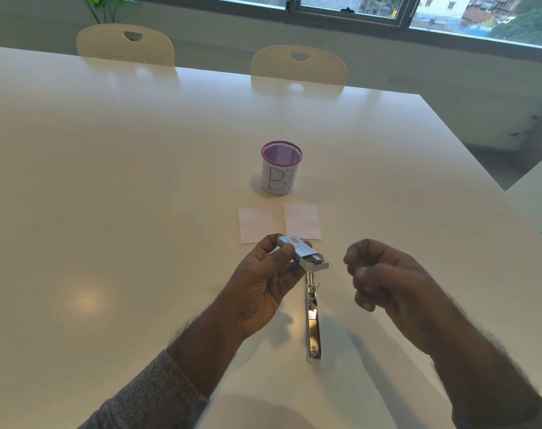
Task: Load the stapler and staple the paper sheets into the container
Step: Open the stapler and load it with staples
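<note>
My left hand (263, 280) holds a small blue staple box (300, 250) above the table, its end flap open and staples showing inside. To its right my right hand (384, 283) hovers with fingers curled and pinched; whether it holds staples I cannot tell. A metal stapler (313, 317) lies opened flat on the table between my hands, its far end hidden under the box. Two pale pink paper sheets (254, 224) (303, 221) lie side by side just beyond. Behind them stands a purple mesh cup (281, 168) wrapped in white paper lettered "BI".
The white table (108, 196) stretches wide to the left and back; its right edge (467, 144) runs diagonally nearby. Two white chairs (125, 44) (299, 65) stand at the far side, below a window.
</note>
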Motion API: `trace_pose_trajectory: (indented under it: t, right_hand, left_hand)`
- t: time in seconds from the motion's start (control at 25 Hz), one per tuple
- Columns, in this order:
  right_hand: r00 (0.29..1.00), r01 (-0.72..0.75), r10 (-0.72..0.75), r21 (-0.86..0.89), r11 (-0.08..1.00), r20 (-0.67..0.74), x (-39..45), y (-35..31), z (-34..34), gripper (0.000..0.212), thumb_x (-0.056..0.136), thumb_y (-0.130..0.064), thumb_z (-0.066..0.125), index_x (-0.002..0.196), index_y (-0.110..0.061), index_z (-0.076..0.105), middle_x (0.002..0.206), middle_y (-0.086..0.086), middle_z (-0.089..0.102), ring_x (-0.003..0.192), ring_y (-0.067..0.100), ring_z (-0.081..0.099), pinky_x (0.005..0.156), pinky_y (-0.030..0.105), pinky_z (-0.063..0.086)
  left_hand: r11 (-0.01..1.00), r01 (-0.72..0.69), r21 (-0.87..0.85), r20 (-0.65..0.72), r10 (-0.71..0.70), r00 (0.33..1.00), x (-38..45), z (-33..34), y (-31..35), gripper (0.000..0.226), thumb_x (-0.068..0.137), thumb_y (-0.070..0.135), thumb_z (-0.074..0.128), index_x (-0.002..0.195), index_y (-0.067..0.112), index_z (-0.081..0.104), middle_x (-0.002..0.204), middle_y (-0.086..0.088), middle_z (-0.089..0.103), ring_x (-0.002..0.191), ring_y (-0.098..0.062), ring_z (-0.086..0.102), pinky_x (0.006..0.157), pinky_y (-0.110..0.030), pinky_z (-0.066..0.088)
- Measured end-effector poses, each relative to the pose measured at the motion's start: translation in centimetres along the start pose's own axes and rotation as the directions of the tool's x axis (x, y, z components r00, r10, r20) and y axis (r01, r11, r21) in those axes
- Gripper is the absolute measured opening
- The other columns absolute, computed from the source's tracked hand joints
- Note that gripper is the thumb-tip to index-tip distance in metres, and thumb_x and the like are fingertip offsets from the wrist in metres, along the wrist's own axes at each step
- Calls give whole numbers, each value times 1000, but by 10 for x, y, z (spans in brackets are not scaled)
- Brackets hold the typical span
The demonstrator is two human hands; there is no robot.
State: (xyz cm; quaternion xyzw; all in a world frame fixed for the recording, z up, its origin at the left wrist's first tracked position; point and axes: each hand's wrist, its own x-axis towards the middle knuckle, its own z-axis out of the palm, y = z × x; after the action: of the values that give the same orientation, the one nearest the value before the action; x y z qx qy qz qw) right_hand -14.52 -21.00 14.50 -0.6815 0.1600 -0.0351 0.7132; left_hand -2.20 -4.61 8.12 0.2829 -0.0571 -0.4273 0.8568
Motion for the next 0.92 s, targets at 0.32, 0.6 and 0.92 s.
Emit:
trace_pose_trajectory:
  t: [0.32,0.6,0.92]
  right_hand:
    - [821,405,-570,-738,540,34,1,7,16,12,82,-27,77,93,-32,76,67,-15,46,58,7,48,53,9,33]
    - [837,397,-541,-771,498,81,4,6,13,8,82,-35,74,88,-32,77,72,-23,48,62,-1,54,55,7,33]
    - [940,319,-291,-761,565,178,16,2,-2,53,81,-40,75,131,-33,57,77,-23,49,62,2,48,57,10,37]
  left_hand:
    - [999,21,42,-12,-20,1000,0,2,-2,44,77,11,72,117,4,56,111,-22,70,95,-29,73,74,-28,61]
    - [994,30,104,-9,-29,1000,-2,3,-3,34,82,10,67,114,7,57,111,-23,70,92,-28,73,77,-29,61]
    - [967,136,214,83,-156,984,-5,8,2,48,77,14,74,119,10,51,109,-21,71,90,-27,73,76,-29,61]
